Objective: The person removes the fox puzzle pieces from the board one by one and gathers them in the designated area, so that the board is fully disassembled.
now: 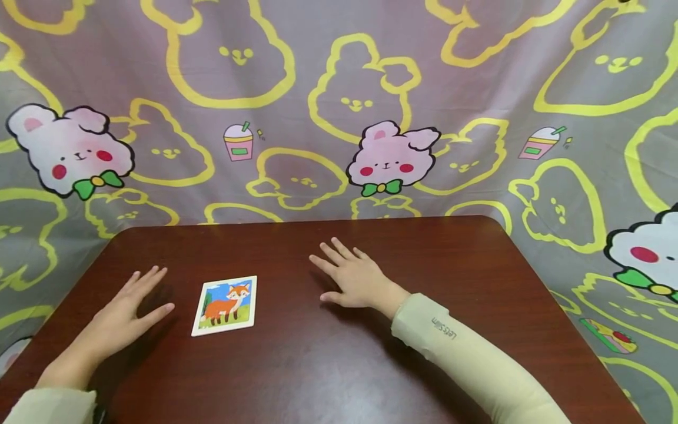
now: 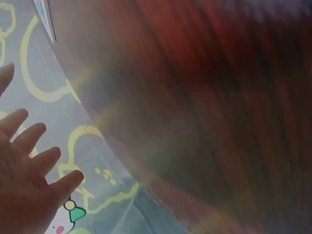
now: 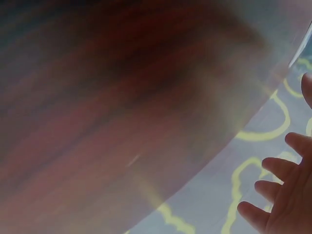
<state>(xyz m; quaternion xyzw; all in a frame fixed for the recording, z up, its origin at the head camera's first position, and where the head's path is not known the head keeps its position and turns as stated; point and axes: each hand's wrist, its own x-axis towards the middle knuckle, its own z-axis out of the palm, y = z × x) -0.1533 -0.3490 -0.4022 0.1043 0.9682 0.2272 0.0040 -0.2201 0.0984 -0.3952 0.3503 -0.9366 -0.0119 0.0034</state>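
Left hand (image 1: 120,317) is left of the fox card (image 1: 225,306).

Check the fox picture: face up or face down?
Face up. In the head view, the fox picture lies on the table with its image side showing; the left hand is beside it, not touching.

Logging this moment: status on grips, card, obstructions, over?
Left grip holding nothing. Right grip likewise. Fox card picture-up on table, between them, nearer left. No obstruction visible.

Pale glare on the brown tabletop (image 1: 318,368)
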